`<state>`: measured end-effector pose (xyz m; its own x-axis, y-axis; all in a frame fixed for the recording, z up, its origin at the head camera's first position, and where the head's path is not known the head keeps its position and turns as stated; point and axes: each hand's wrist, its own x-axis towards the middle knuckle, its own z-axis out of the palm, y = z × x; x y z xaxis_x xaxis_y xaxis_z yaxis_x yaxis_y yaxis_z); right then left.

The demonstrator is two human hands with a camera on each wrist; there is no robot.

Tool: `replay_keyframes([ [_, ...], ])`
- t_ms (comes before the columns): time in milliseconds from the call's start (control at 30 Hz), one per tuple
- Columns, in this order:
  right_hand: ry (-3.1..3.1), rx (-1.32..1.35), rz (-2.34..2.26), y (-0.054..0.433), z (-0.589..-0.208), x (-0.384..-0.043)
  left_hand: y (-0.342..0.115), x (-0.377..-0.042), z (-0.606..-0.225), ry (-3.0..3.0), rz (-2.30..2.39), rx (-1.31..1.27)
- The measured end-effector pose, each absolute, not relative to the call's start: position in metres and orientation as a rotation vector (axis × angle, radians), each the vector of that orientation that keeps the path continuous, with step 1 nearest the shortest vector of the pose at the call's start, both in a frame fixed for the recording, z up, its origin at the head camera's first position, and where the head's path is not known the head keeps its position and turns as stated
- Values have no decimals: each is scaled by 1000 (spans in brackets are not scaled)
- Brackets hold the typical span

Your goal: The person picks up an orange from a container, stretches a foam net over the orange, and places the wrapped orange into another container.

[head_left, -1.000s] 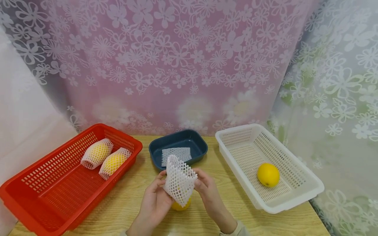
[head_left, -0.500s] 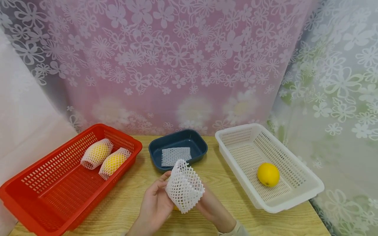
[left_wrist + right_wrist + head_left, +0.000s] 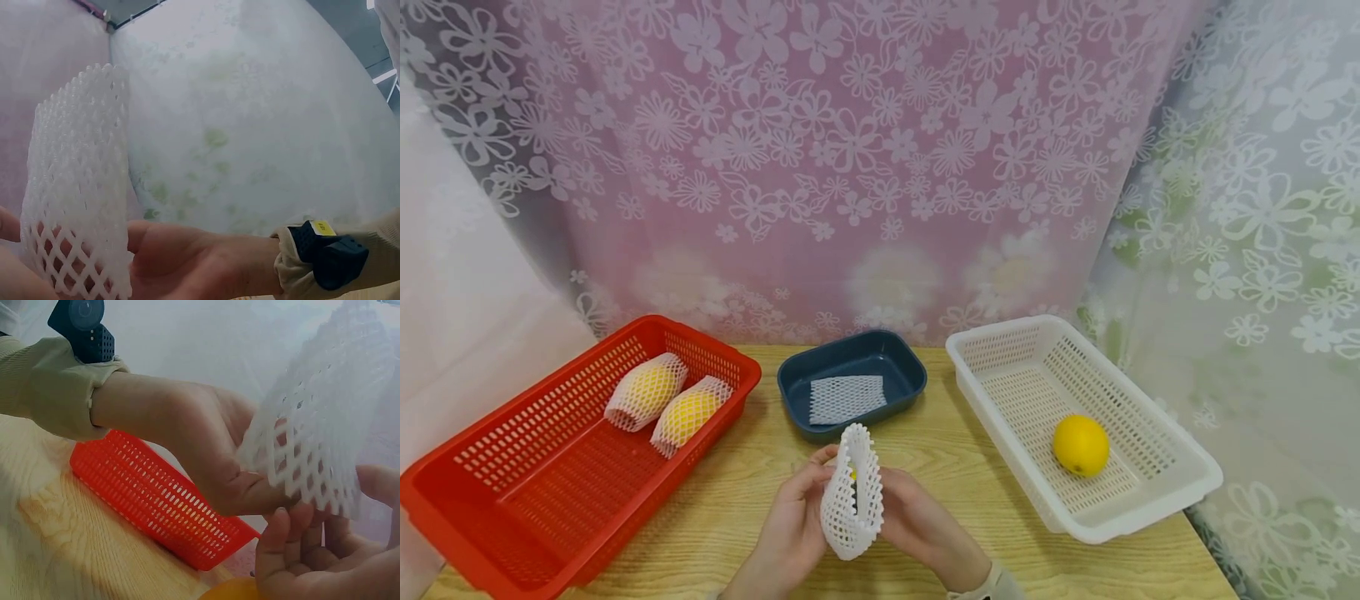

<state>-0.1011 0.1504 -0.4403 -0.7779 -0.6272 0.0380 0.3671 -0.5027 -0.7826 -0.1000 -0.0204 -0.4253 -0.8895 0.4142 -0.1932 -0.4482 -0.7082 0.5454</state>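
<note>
In the head view, a white foam fruit net [image 3: 871, 492] stands upright between both hands over the table, its mouth spread into a narrow slit facing me. My left hand [image 3: 793, 521] holds it from the left side. From the right, my right hand [image 3: 925, 521] grips it, its fingers partly hidden behind the mesh. The right wrist view shows the right hand [image 3: 331, 556] with curled fingers at the net's [image 3: 312, 444] lower edge. Low in that same view, part of a yellow-orange round fruit [image 3: 231, 590] shows below the hands; in the head view the net and hands mostly hide it.
At left, a red basket [image 3: 580, 533] holds two net-wrapped yellow fruits [image 3: 647, 387]. A dark blue tray [image 3: 891, 358] with a flat foam net [image 3: 847, 398] stands at the back middle. On the right, a white basket [image 3: 1007, 400] holds one bare yellow fruit [image 3: 1081, 445].
The net has turned and come slightly lower and nearer, its mouth now narrowed to a slit. My right hand has gone behind and beside it. The yellow fruit beneath is now largely covered.
</note>
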Motion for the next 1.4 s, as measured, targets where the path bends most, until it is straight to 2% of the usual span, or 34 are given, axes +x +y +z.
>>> replay_keyframes([
  [300, 1020, -295, -2340, 160, -438, -108, -24, -103, -440, 973, 2493, -56],
  [533, 1059, -117, -2358, 163, -443, -113, -34, -110, -452, 997, 2483, -206],
  [767, 1183, 54, -2387, 161, -462, -118, -38, -118, -466, 1035, 2500, -238],
  [967, 1210, 164, -2401, 164, -482, -123, -38, -126, -493, 1163, 2490, -255],
  [1200, 1207, 193, -2408, 166, -506, -130, -38, -134, -523, 1454, 2416, -267],
  [1400, 1318, 204, -2385, 168, -519, -133, -33, -138, -531, 1683, 2381, -182],
])
